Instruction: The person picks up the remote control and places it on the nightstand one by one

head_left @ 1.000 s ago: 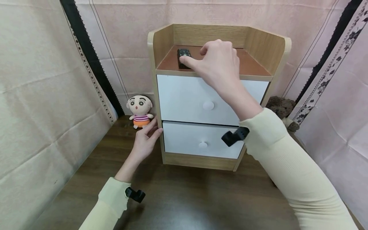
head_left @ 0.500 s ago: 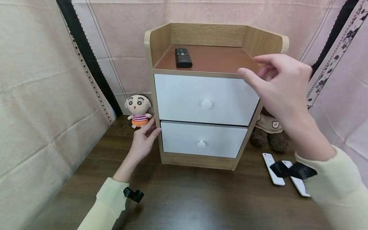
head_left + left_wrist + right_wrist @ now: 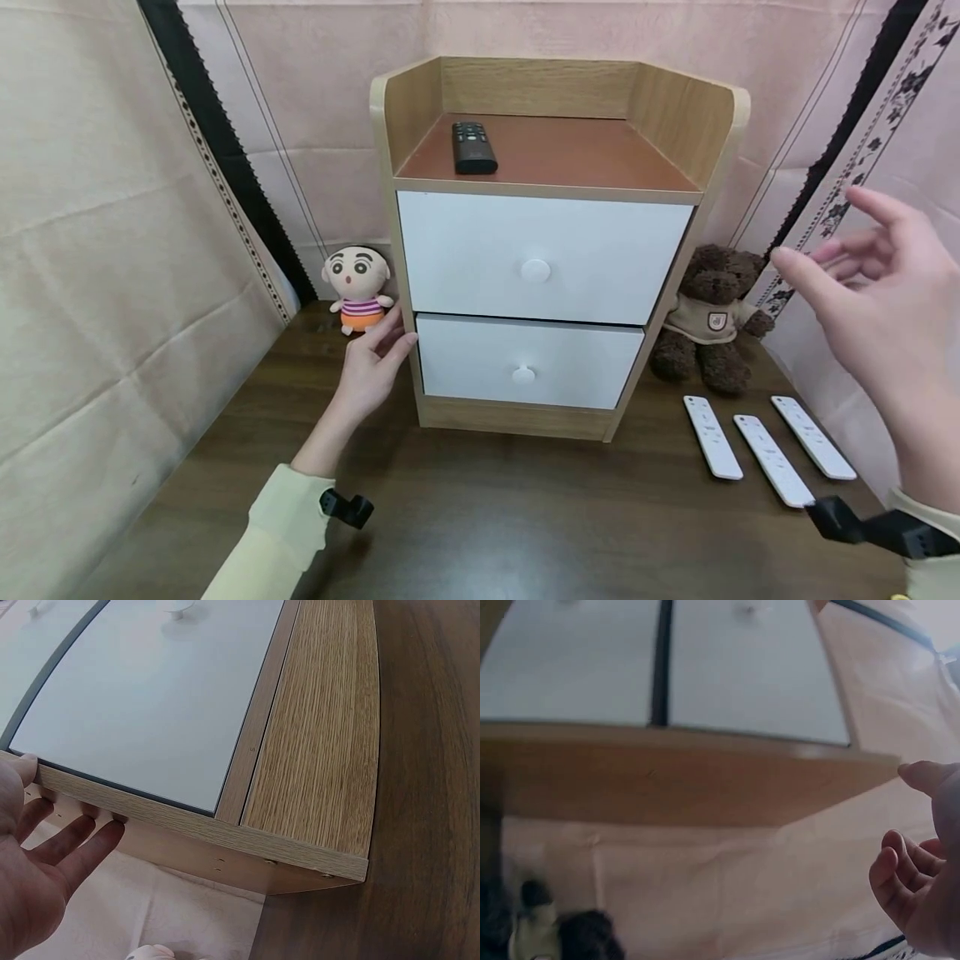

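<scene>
While the left hand (image 3: 372, 364) rests on the cabinet (image 3: 573, 250), thumb on its front edge and fingertips against the outer side panel, its fingers are nearly straight and close round nothing; the right hand (image 3: 892, 283) hangs in the air at far right, thumb and index finger well apart, other fingers loosely bent, nothing held; the black remote (image 3: 474, 150) lies buttons up on the brown top shelf (image 3: 585, 154), towards its left front corner, touched by neither hand; three white remotes (image 3: 773, 461) lie apart on the surface (image 3: 525, 517), right of the cabinet and in front of the teddy bear (image 3: 708, 321); the doll (image 3: 358, 287) is just beyond the left fingers; both drawers (image 3: 472, 242) look closed; step in hand, as judged: a pause between two handlings, left side bracing the cabinet, right side free; next move, if for a white remote, calls for lowering the right hand and pinching across the narrow width, since the remotes lie flat and offer thin edges; if for a drawer knob (image 3: 536, 271), it calls for a front pinch and a straight pull, with the left hand countering any shift
</scene>
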Motion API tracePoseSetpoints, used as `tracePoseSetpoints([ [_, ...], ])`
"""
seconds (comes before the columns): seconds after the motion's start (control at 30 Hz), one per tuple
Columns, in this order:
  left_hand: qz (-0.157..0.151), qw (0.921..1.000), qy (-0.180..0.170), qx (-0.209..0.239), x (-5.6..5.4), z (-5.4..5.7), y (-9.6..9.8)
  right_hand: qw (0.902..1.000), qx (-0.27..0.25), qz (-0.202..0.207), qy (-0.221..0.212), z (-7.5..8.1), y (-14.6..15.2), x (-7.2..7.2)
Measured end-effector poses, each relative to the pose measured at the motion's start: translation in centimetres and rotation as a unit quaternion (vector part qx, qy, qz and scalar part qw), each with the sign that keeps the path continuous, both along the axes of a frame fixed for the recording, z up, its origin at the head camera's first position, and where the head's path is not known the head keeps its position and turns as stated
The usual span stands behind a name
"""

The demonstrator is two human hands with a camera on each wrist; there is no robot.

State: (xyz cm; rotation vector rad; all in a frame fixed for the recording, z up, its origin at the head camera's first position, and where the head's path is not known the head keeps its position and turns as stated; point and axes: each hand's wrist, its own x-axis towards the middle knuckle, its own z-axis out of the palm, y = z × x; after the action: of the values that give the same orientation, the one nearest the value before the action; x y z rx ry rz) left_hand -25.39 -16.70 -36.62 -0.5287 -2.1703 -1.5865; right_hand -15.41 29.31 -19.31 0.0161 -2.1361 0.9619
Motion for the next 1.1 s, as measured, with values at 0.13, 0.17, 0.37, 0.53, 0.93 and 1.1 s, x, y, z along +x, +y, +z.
tracePoseSetpoints([
  [0.13, 0.001, 1.0000, -0.002, 0.001, 0.2, 0.1, -0.1, 0.9987, 0.014, 0.023, -0.042, -2.5, 2.7, 0.8],
  [0.17, 0.001, 1.0000, -0.003, 0.002, 0.2, 0.1, -0.1, 0.9981, 0.016, 0.029, -0.052, -3.2, 3.3, 0.9],
  [0.37, 0.000, 1.0000, -0.004, 0.004, 0.2, 0.1, -0.5, 0.9921, 0.049, 0.047, -0.105, -7.6, 6.1, 1.1],
  [0.53, 0.000, 1.0000, 0.002, 0.004, 0.2, 0.1, -0.4, 0.9891, 0.051, 0.067, -0.121, -11.4, 7.1, 1.0],
  [0.93, -0.009, 0.9999, 0.000, 0.007, 0.0, 0.0, 0.1, 0.9889, 0.040, 0.068, -0.126, -19.9, 7.0, 1.5],
  [1.1, -0.008, 0.9999, 0.003, 0.008, -0.1, 0.0, 0.2, 0.9825, 0.058, 0.034, -0.174, -23.1, 6.5, 1.1],
])
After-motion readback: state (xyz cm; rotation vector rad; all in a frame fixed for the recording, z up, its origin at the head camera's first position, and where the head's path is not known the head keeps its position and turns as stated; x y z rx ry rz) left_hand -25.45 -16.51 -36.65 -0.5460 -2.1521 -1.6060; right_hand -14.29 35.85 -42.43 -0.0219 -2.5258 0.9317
